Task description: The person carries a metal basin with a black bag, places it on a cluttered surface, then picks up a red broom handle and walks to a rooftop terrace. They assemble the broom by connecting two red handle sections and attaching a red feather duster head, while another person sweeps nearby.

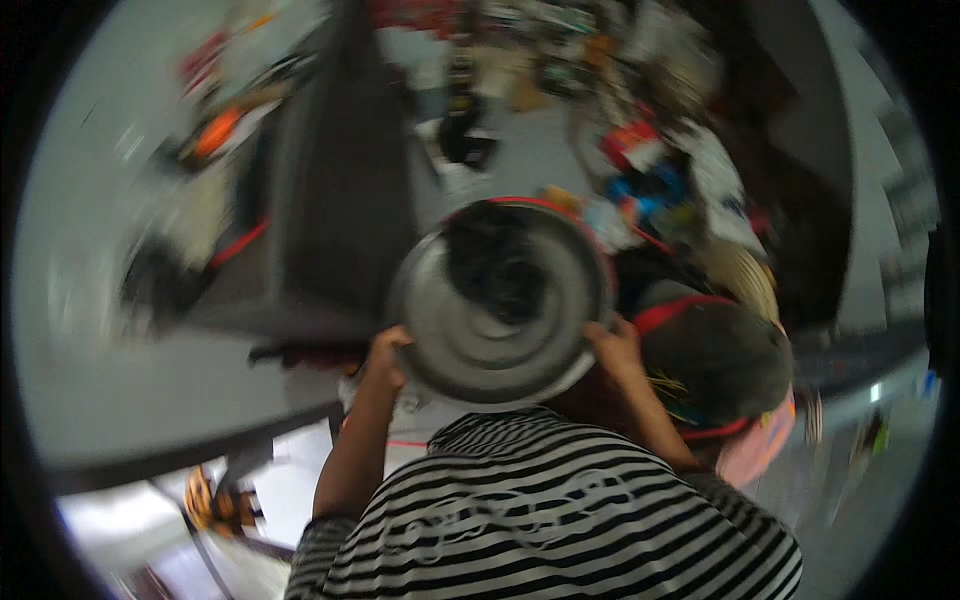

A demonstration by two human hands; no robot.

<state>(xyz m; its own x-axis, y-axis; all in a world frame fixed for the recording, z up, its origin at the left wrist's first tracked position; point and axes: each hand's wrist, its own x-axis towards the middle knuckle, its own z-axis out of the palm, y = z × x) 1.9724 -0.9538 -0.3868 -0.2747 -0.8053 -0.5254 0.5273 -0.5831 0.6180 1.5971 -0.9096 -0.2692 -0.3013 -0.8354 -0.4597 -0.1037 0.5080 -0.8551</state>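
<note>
Black clump (pixel 497 265) lies in the grey basin (pixel 470 358) both hands (pixel 388 358) (pixel 617 347) grip.

A grey surface (pixel 540 137) bears blurred clutter (pixel 600 50), including red (pixel 630 143) and blue items (pixel 657 186).

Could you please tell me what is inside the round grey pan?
A dark clump, too blurred to identify, lies in the pan; whatever is beneath it is covered.

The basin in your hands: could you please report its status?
Left hand, right hand: gripping basin at opposite sides. Black clump inside, details blurred. Possible obstacle: blurred clutter beyond.
</note>
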